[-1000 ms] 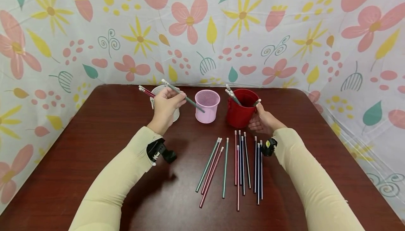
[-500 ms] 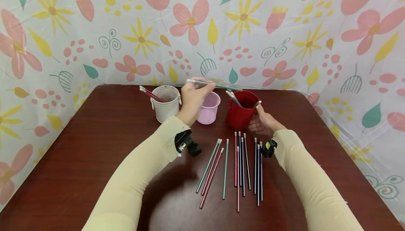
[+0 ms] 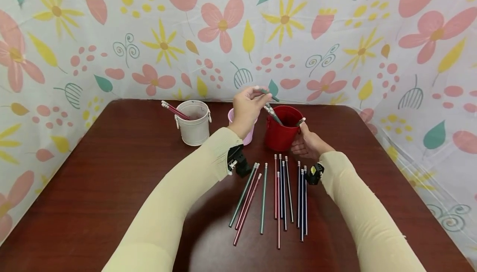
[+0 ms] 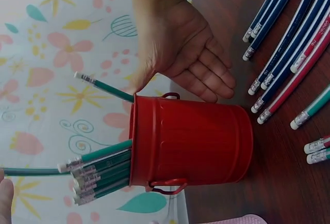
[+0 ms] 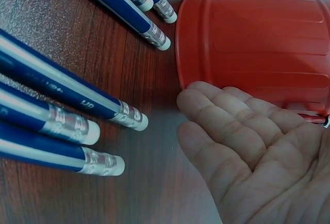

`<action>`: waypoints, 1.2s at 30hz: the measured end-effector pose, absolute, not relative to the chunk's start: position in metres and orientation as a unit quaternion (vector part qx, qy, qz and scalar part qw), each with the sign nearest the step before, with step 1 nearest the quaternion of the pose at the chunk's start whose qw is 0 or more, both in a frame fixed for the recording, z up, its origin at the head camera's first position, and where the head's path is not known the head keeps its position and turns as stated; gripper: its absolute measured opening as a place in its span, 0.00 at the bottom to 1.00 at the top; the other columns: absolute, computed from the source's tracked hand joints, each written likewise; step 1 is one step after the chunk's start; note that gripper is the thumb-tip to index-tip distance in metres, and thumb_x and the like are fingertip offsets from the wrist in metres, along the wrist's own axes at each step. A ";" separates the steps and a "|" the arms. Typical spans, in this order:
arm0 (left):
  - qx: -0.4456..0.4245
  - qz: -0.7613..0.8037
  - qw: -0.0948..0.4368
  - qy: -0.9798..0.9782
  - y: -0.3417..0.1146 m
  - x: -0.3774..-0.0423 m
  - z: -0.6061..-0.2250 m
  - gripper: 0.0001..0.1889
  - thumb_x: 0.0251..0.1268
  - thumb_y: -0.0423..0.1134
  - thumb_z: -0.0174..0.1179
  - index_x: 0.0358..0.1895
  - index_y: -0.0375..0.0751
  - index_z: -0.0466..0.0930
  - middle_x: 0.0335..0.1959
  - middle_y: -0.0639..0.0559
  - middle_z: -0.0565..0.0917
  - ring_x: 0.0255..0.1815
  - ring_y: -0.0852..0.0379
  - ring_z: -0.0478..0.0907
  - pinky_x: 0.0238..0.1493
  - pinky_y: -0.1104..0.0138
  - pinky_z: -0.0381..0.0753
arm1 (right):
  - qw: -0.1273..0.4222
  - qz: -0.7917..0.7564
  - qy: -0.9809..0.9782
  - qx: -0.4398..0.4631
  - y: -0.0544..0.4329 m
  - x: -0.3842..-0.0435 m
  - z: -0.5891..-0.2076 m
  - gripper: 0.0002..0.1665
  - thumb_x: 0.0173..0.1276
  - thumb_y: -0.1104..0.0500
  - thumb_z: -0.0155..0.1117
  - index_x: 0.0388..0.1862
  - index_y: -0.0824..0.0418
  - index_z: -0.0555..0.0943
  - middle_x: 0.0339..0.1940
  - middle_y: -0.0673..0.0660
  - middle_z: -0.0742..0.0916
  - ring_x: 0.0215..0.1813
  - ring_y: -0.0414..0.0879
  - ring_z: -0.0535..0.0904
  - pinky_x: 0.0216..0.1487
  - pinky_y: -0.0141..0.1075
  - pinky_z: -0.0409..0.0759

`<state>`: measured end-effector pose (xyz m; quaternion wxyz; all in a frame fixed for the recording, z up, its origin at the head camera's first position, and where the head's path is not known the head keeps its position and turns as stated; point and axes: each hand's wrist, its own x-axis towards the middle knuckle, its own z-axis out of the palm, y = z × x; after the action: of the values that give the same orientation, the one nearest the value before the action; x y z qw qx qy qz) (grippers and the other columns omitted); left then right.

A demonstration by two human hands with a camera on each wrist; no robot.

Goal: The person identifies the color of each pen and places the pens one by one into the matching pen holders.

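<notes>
My left hand [image 3: 246, 108] pinches a green pencil [image 4: 36, 172] by its fingertips, held just above and left of the red bucket [image 3: 277, 140]. Several green pencils [image 4: 105, 168] lean out of the bucket's left side, eraser ends up, and one more green pencil [image 4: 105, 87] leans at its right rim. Against the bucket's right side rests my right hand [image 3: 312, 143], thumb at the rim, fingers extended with the palm turned towards the bucket. The right wrist view shows those relaxed fingers [image 5: 232, 118] beside the red wall. The bucket's bottom inside is hidden.
A pink mesh cup [image 3: 248, 136] stands behind my left wrist, partly covered. Further left is a white bucket [image 3: 194, 130] with red pencils [image 3: 175, 110] leaning in it. Several green, red and dark blue pencils [image 3: 302, 205] lie on the brown table [image 3: 112, 189] in front.
My left hand has moved right with the green pencil, from the white bucket past the pink cup to the red bucket. My right hand has stayed at the red bucket.
</notes>
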<state>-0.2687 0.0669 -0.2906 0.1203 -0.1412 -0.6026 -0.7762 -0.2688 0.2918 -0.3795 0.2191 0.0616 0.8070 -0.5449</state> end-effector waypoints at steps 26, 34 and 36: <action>-0.166 -0.608 0.065 -0.774 0.096 -0.276 -0.308 0.10 0.58 0.36 0.68 0.40 0.35 0.86 0.38 0.46 0.87 0.40 0.58 0.84 0.37 0.76 0.78 | 0.209 -0.545 0.809 0.069 0.291 -0.269 -0.381 0.61 0.68 0.26 0.14 0.65 0.81 0.61 0.62 0.78 0.71 0.64 0.67 0.69 0.66 0.55 0.63; -0.161 -0.534 0.048 -0.829 0.098 -0.275 -0.315 0.11 0.61 0.40 0.65 0.43 0.38 0.87 0.39 0.50 0.87 0.41 0.59 0.82 0.37 0.76 0.77 | 0.210 -0.545 0.809 0.064 0.293 -0.269 -0.381 0.59 0.70 0.28 0.13 0.65 0.80 0.61 0.62 0.78 0.72 0.63 0.67 0.71 0.67 0.56 0.63; -0.164 -0.519 0.041 -0.838 0.097 -0.276 -0.317 0.11 0.62 0.40 0.64 0.43 0.38 0.87 0.40 0.50 0.87 0.42 0.58 0.82 0.37 0.75 0.77 | 0.212 -0.544 0.810 0.062 0.293 -0.269 -0.381 0.58 0.70 0.29 0.13 0.64 0.80 0.62 0.62 0.78 0.72 0.62 0.67 0.71 0.66 0.56 0.63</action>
<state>-0.2757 0.0974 -0.3166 0.0412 -0.1638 -0.8380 -0.5188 -0.2693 0.2927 -0.3806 0.2116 0.0619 0.8099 -0.5436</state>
